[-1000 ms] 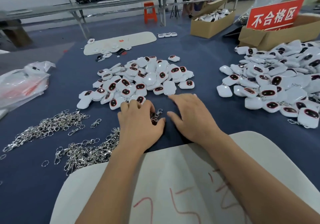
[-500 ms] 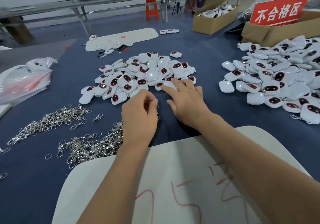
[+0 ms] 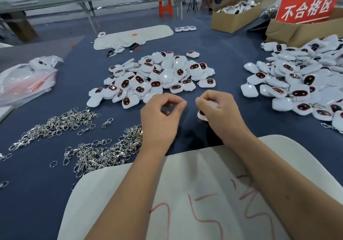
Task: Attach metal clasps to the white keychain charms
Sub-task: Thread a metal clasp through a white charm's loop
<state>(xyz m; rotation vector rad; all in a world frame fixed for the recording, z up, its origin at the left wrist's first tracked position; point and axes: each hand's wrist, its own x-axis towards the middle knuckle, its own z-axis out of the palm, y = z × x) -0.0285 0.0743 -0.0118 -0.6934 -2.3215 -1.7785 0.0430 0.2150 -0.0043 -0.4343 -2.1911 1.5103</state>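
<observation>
- Right now the left hand (image 3: 159,121) sits above the blue counter (image 3: 241,121), thumb and forefinger pinched together on something tiny and metallic at the fingertips (image 3: 182,104); too small to tell what exactly.
- Right hand (image 3: 220,117) has its grip curled round one white charm (image 3: 202,114); only the lower edge of the charm shows under the fingers.
- Hands are near each other, not touching, just in front of the middle charm pile (image 3: 157,78).
- Middle pile: white charms with dark oval faces rimmed red, some face down, heaped loosely on the counter.
- Second, larger charm pile (image 3: 300,80) lies to the right; several of those carry metal hardware.
- Metal clasps (image 3: 104,150) lie heaped to the left of the left wrist, with another clasp heap (image 3: 55,124) further left and a few loose rings and clasps scattered between them.
- White board (image 3: 185,193) with red scribbles lies under both forearms at the near edge.
- Clear plastic bag (image 3: 26,80) at far left.
- Cardboard box (image 3: 235,17) holding more charms and a red sign (image 3: 306,7) at the back right.
</observation>
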